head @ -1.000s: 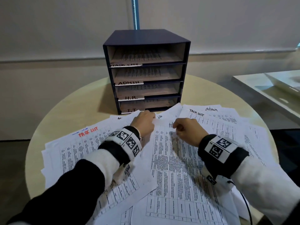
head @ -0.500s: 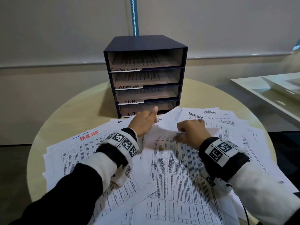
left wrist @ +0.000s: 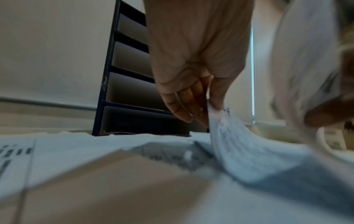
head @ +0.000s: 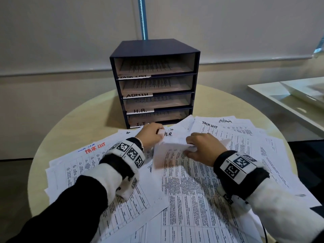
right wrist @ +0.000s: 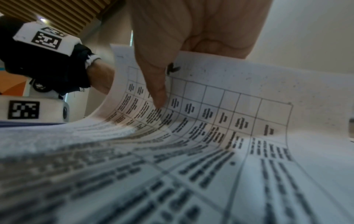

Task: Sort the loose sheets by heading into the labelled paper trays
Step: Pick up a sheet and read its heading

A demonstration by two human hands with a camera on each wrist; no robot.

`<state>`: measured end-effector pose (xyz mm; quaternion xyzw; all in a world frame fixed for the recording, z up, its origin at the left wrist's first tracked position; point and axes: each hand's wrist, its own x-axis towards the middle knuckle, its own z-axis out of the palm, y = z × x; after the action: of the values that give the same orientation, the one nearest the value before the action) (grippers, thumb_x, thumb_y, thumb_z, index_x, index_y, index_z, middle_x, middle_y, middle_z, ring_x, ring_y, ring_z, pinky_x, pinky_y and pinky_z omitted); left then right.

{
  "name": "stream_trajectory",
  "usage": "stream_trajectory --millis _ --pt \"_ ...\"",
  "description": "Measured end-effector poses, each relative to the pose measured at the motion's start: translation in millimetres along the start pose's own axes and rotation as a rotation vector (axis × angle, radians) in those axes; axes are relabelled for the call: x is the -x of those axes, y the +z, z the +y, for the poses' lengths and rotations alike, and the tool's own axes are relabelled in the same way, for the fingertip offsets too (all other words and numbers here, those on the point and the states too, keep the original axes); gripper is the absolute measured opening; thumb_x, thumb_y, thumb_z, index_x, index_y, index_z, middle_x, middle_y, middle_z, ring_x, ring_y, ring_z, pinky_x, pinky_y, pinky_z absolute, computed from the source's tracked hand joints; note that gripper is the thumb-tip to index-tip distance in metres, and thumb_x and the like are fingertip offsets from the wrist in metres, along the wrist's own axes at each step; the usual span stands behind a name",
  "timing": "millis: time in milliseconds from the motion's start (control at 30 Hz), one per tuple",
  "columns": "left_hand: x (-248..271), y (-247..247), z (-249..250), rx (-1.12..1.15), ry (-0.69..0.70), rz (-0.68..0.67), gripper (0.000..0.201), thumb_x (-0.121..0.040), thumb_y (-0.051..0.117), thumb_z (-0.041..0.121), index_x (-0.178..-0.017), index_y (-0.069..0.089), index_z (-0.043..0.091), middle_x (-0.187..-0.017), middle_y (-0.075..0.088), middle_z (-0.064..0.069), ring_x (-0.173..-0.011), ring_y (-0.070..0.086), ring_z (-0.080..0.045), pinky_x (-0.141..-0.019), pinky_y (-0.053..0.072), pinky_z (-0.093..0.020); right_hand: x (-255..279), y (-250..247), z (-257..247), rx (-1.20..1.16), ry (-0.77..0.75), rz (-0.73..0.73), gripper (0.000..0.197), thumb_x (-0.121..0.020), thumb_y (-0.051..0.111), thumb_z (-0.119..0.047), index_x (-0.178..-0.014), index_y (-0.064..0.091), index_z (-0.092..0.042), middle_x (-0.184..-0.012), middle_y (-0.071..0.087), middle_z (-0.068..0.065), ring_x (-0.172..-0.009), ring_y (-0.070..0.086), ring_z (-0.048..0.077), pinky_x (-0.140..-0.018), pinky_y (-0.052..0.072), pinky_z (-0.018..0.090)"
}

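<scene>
I see a round, pale wooden table (head: 73,130). A dark rack of paper trays (head: 154,50) stands at its far middle, and loose printed sheets (head: 192,199) lie spread and overlapping across the near half, reaching right up to the rack's foot.

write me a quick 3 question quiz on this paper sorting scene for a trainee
1. True or false: the organiser holds four labelled trays.
2. Which tray is lowest? A) TASK LIST B) ADMIN C) I.T.
3. Fill in: both the left hand and the right hand grip the far edge of one ____.

Key
1. True.
2. C: the I.T. tray sits at the bottom, under H.R.
3. Sheet, lifted off the loose pile on the table.
</scene>
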<state>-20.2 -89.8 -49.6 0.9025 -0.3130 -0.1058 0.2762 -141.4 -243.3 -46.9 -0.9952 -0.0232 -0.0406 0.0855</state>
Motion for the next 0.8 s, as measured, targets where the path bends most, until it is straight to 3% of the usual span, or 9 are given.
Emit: stream_trajectory --millis 67,167,233,300,367,433,533,667,800 --pt "5 -6 5 0.045 0.094 -0.072 0.021 -0.090 0.056 0.013 -0.070 0.053 0.015 -0.084 0.064 -0.006 -0.075 0.054 -0.018 -0.062 0.039 -0.024 1 0 1 -0.006 -0.003 0.037 0.027 -0.088 0.057 -0.034 -0.104 0.063 -0.014 -0.122 0.047 0.004 -0.102 0.050 0.018 -0.093 0.044 0.033" --pt "12 -16 12 0.163 0.172 -0.253 0.030 -0.086 0.061 0.030 -0.059 0.056 0.020 -0.061 0.056 0.009 -0.060 0.049 -0.007 -0.061 0.035 -0.021 1 -1 1 0.084 -0.013 0.029 0.039 -0.088 0.057 -0.034 -0.125 0.057 -0.025 -0.150 0.026 -0.003 -0.135 0.025 0.018 -0.108 0.027 0.040" --pt "17 -22 13 0.268 0.125 -0.292 0.037 -0.071 0.056 0.062 -0.058 0.064 0.029 -0.059 0.061 0.014 -0.061 0.055 -0.003 -0.068 0.042 -0.021 -1 0 0 0.111 -0.027 -0.019 0.042 -0.089 0.055 -0.033 -0.130 0.051 -0.026 -0.145 0.036 -0.005 -0.136 0.024 0.015 -0.110 0.020 0.039" --pt "16 -24 13 0.304 0.066 -0.287 0.072 -0.055 0.040 0.087 -0.069 0.071 0.023 -0.074 0.070 0.009 -0.074 0.064 -0.005 -0.087 0.048 -0.028 -2 -1 0 0.114 -0.015 -0.013 0.043 -0.090 0.053 -0.031 -0.132 0.049 -0.025 -0.132 0.050 -0.005 -0.129 0.034 0.014 -0.108 0.019 0.036" --pt "15 -24 13 0.332 0.015 -0.297 0.084 -0.067 0.024 0.086 -0.075 0.070 0.016 -0.082 0.071 0.001 -0.082 0.065 -0.012 -0.100 0.045 -0.041 -1 -3 -2 0.106 -0.003 0.025 0.040 -0.091 0.051 -0.030 -0.131 0.050 -0.024 -0.119 0.055 -0.004 -0.117 0.043 0.014 -0.105 0.020 0.034" --pt "17 -24 13 0.372 -0.020 -0.345 0.088 -0.070 0.019 0.087 -0.078 0.069 0.016 -0.080 0.070 0.001 -0.082 0.064 -0.014 -0.097 0.045 -0.039 0 -5 -4 0.124 -0.008 0.048 0.037 -0.092 0.050 -0.032 -0.128 0.054 -0.024 -0.110 0.054 -0.004 -0.110 0.046 0.014 -0.103 0.021 0.032" --pt "24 -23 15 0.345 -0.001 -0.450 0.107 -0.036 0.026 0.101 -0.089 0.066 0.017 -0.081 0.070 -0.002 -0.079 0.067 -0.011 -0.079 0.051 -0.020 0 -5 -7 0.099 0.008 0.066 0.037 -0.091 0.049 -0.039 -0.123 0.057 -0.022 -0.106 0.053 -0.003 -0.106 0.047 0.015 -0.101 0.022 0.032" --pt "31 -20 19 0.419 0.079 -0.458 0.092 -0.034 0.059 0.089 -0.101 0.060 0.026 -0.090 0.069 0.004 -0.084 0.068 -0.010 -0.073 0.052 -0.019 0 -7 -4 0.032 0.094 0.089 0.033 -0.093 0.046 -0.039 -0.119 0.055 -0.020 -0.106 0.050 -0.004 -0.109 0.045 0.015 -0.101 0.025 0.036" --pt "37 -23 29 0.423 0.031 -0.272 0.043 -0.078 0.069 0.035 -0.113 0.060 0.011 -0.109 0.068 -0.008 -0.099 0.066 -0.018 -0.091 0.053 -0.035 -8 -23 -2 -0.094 0.197 0.232 0.020 -0.090 0.052 -0.038 -0.093 0.047 -0.019 -0.092 0.042 -0.006 -0.092 0.043 0.015 -0.101 0.029 0.038"
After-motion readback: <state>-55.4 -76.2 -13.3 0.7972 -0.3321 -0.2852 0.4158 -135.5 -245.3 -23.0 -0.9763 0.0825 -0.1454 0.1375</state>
